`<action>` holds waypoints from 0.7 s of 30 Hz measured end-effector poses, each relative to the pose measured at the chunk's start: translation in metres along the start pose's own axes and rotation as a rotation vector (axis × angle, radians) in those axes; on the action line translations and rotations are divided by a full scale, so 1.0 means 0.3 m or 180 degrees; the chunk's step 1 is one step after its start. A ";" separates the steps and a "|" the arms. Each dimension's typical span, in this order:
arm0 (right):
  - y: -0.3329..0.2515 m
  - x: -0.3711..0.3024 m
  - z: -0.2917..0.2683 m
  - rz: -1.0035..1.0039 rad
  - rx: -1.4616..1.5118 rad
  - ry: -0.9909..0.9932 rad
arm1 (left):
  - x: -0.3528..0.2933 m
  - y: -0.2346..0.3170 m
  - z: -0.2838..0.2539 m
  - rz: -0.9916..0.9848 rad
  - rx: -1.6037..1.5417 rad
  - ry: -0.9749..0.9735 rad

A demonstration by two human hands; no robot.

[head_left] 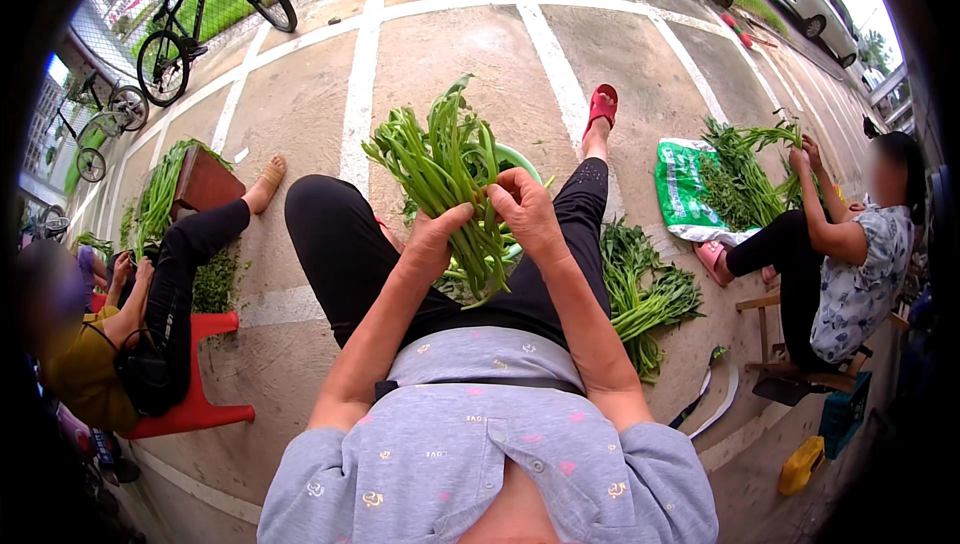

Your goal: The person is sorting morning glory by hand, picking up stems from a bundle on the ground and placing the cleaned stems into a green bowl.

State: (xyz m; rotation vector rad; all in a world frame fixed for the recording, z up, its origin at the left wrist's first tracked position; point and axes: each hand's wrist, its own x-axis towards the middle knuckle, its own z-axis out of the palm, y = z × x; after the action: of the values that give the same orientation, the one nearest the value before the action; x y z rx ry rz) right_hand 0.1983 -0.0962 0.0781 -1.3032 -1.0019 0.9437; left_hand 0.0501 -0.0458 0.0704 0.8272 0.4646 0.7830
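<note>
A thick bunch of long-stemmed leafy greens (425, 159) is held up in front of me, between my knees. My left hand (440, 241) is wrapped round its lower part, thumb across the stems. Close beside it, my right hand (528, 212) pinches stems at the bunch's right side with thumb and bent fingers. A pale green basin (520, 161) stands behind and below my hands, largely hidden by them and the bunch. On the ground by my right leg lies a loose pile of leafy greens (645, 289).
To the right, a seated person (850, 234) handles greens over a green-and-white sack (685, 189). At left another person (110, 334) sits by a red plastic stool (205, 374), near greens and a brown box (205, 182). A strap (710, 384) lies on the ground; a bicycle (205, 19) stands beyond.
</note>
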 end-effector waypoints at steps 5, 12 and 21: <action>0.012 -0.003 0.009 -0.0025 -0.0016 -0.0112 | 0.000 0.001 0.003 -0.0012 -0.0030 0.0065; -0.004 -0.005 0.009 -0.0009 -0.0181 -0.0309 | 0.015 -0.033 -0.031 0.0106 -0.0015 0.0189; 0.048 0.002 0.013 -0.0388 -0.0112 0.0016 | 0.029 -0.033 -0.050 0.0099 -0.0404 0.0453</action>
State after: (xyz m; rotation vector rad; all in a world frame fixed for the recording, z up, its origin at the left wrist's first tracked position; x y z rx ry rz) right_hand 0.1949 -0.0938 0.0637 -1.2582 -1.0858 0.8327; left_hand 0.0502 -0.0361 0.0529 0.6647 0.5237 0.8949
